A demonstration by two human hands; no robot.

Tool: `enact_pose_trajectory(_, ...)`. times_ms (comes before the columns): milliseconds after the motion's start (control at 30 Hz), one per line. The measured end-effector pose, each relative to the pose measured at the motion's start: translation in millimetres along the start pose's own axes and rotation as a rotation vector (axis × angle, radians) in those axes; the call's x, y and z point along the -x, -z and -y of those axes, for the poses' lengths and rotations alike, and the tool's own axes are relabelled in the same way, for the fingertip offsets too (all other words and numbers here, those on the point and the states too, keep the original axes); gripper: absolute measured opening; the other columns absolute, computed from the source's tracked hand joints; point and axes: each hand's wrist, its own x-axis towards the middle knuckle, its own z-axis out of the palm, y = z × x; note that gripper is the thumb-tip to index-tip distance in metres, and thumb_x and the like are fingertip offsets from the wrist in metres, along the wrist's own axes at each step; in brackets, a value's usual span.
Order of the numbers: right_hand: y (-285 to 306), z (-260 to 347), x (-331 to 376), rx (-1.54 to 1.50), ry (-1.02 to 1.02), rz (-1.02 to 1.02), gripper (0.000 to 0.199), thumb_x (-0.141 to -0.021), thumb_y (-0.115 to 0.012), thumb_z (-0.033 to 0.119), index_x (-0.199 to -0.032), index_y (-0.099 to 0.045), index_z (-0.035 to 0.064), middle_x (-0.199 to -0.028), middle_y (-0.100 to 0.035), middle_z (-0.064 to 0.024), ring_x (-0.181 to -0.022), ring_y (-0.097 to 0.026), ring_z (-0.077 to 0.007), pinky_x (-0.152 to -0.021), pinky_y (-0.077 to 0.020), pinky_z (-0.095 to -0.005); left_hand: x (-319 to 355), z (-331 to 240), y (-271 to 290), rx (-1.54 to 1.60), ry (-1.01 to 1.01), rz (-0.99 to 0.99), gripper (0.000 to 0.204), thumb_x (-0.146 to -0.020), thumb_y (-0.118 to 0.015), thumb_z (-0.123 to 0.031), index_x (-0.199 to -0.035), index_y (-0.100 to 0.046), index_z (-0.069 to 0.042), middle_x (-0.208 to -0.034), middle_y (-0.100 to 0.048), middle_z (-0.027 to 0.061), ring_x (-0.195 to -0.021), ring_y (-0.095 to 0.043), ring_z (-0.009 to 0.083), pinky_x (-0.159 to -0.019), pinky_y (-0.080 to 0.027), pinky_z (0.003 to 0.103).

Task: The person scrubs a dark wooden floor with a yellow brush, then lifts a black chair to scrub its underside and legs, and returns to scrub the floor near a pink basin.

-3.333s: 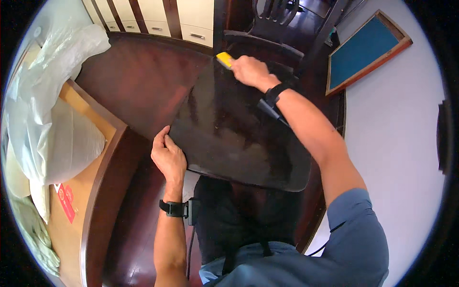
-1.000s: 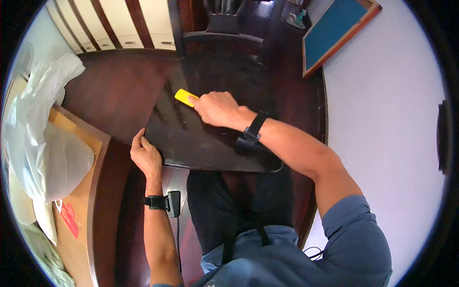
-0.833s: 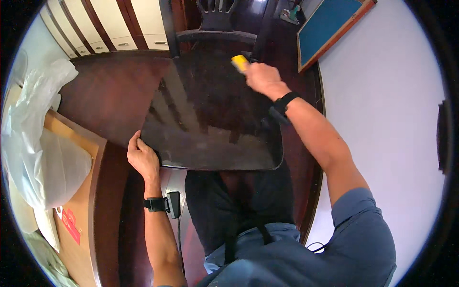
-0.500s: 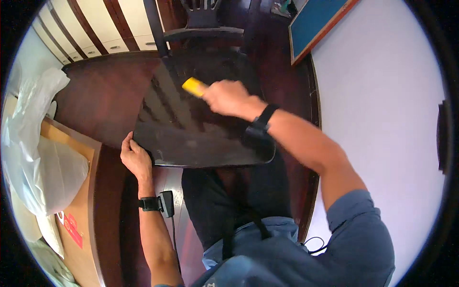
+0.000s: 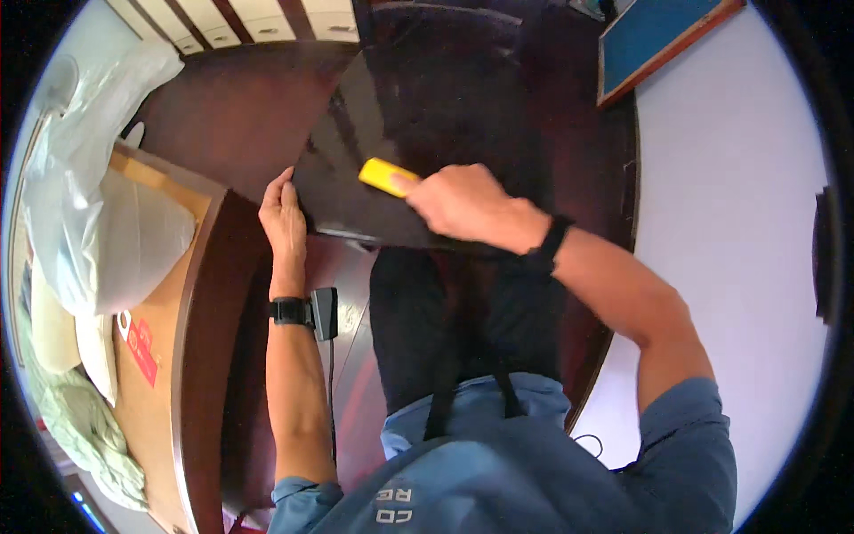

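In front of me stands a dark, glossy chair seat (image 5: 427,116), its near edge just beyond my knees. My right hand (image 5: 471,205) is closed round a small yellow bar-shaped tool (image 5: 384,176), whose free end points left over the near part of the seat. What kind of tool it is, and whether it touches the seat, I cannot tell. At the seat's left front corner my left hand (image 5: 285,218) grips the edge, its fingers partly out of sight. Both wrists wear black straps, the left one bearing a small black box (image 5: 326,313) with a cable.
To my left, a brown cabinet (image 5: 205,240) carries a filled translucent plastic bag (image 5: 133,240) and green cloth (image 5: 89,436). A white wall (image 5: 729,222) rises on the right. A blue wood-framed board (image 5: 654,49) leans at the far right, and pale drawers (image 5: 267,28) stand at the far left.
My view has tilted, so the seat and left hand show higher up and the chair's back is mostly out of sight. The right hand and yellow tool have come nearer the seat's front edge.
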Motion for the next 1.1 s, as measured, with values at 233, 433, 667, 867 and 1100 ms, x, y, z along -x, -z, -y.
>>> enact_pose_trajectory(233, 27.8, -58.5, 46.5, 0.182, -0.338, -0.072, 0.024, -0.101, -0.056, 0.026, -0.115, -0.073, 0.0149, -0.084, -0.073, -0.0202, -0.078, -0.072, -0.0412, -0.065, -0.0576, -0.0536, 10.2, -14.2, -3.1, 0.459, 0.168, 0.173, 0.044, -0.113, -0.044, -0.029, -0.146, -0.057, -0.003, -0.144, -0.059, 0.0098, -0.134, -0.053, 0.0203, -0.115, -0.038, 0.034)
enact_pose_trajectory(433, -37.7, 97.4, -38.3, -0.074, 0.017, -0.203, 0.026, -0.092, -0.063, 0.016, -0.116, -0.069, 0.0086, -0.072, -0.071, -0.0175, -0.068, -0.073, -0.0355, -0.057, -0.0558, -0.0502, 4.9, -2.9, -17.6, 0.468, 0.223, 0.16, 0.044, -0.113, -0.039, -0.029, -0.14, -0.064, -0.005, -0.139, -0.063, 0.0084, -0.128, -0.055, 0.0176, -0.112, -0.041, 0.032)
enact_pose_trajectory(667, -12.7, 54.2, 24.5, 0.174, -0.144, -0.054, 0.017, -0.096, -0.059, 0.021, -0.1, -0.073, 0.0114, -0.072, -0.07, -0.017, -0.063, -0.07, -0.0377, -0.056, -0.0553, -0.0518, 42.4, 129.8, 4.9, 0.12, 0.459, 0.188, 0.037, -0.107, -0.05, -0.024, -0.133, -0.065, -0.003, -0.12, -0.073, 0.0055, -0.099, -0.068, 0.0187, -0.087, -0.052, 0.033)
enact_pose_trajectory(867, -7.6, 22.3, 49.3, 0.19, -0.154, -0.267, 0.032, -0.099, -0.058, 0.02, -0.128, -0.069, 0.0123, -0.07, -0.069, -0.0163, -0.061, -0.07, -0.0363, -0.054, -0.0552, -0.0496, 49.9, 166.8, 16.8, 0.553, 0.752, 0.124, 0.045, -0.107, -0.048, -0.035, -0.142, -0.061, -0.011, -0.129, -0.071, 0.0029, -0.11, -0.066, 0.0182, -0.092, -0.05, 0.038)
enact_pose_trajectory(1100, -41.9, 102.6, -56.6, 0.086, -0.012, -0.188, 0.032, -0.095, -0.059, 0.015, -0.125, -0.07, 0.0154, -0.072, -0.07, -0.0187, -0.067, -0.071, -0.0389, -0.059, -0.0562, -0.0519, -27.9, -13.7, 15.8, 0.448, 0.231, 0.39, 0.067, -0.113, -0.021, -0.053, -0.148, -0.058, -0.01, -0.145, -0.061, 0.014, -0.14, -0.048, 0.0267, -0.117, -0.036, 0.038)
